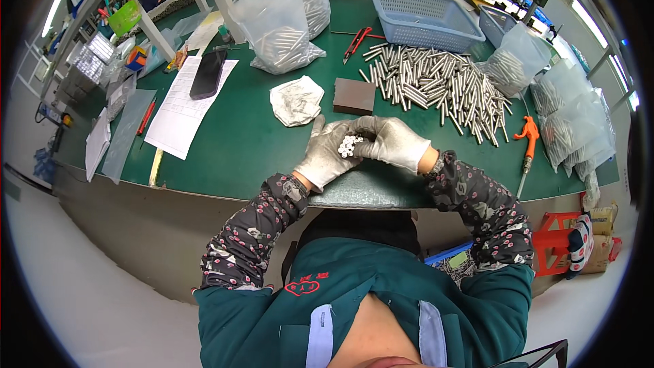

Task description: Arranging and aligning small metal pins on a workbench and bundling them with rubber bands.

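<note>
Both my hands wear whitish work gloves, stained grey at the fingers, and meet just above the front of the green table. Between them is a small bundle of metal pins [350, 146], seen end-on as bright round tips. My left hand [321, 155] wraps round the bundle from the left with its thumb up. My right hand [393, 142] closes on it from the right, fingers curled over the far side. The pins' length is hidden by the gloves. Just beyond my hands lie a brown block [354, 97] and a crumpled, smudged white cloth [296, 101].
A heap of loose metal pins [436, 85] spreads at right, before a blue basket [426, 17]. Bags of pins [279, 41] stand behind and at far right. An orange air gun [528, 138], red-handled snips [357, 44], a phone [208, 73] and paper sheets [178, 119] lie around.
</note>
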The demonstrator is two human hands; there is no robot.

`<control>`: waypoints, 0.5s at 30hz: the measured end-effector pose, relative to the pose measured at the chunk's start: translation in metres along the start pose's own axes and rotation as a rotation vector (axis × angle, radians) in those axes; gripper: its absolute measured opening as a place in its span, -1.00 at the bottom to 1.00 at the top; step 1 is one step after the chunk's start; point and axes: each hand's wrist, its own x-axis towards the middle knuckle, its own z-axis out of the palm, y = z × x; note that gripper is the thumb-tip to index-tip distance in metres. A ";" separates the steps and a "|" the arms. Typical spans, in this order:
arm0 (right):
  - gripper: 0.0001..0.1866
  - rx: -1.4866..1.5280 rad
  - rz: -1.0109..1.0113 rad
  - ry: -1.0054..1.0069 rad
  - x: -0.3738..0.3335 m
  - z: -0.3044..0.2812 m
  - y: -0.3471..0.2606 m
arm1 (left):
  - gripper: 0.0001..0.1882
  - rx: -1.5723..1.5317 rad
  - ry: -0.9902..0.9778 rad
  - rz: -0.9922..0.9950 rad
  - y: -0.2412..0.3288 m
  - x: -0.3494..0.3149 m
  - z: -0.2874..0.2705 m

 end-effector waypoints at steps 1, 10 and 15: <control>-0.53 0.003 0.026 -0.003 0.001 0.000 0.000 | -0.30 0.002 0.001 -0.001 -0.001 0.000 0.001; -0.53 0.104 0.103 -0.036 0.009 -0.006 0.001 | -0.44 -0.004 -0.048 -0.130 0.003 0.007 -0.001; -0.57 0.110 0.119 -0.046 0.009 -0.009 0.001 | -0.35 -0.041 -0.057 -0.240 0.019 0.007 -0.012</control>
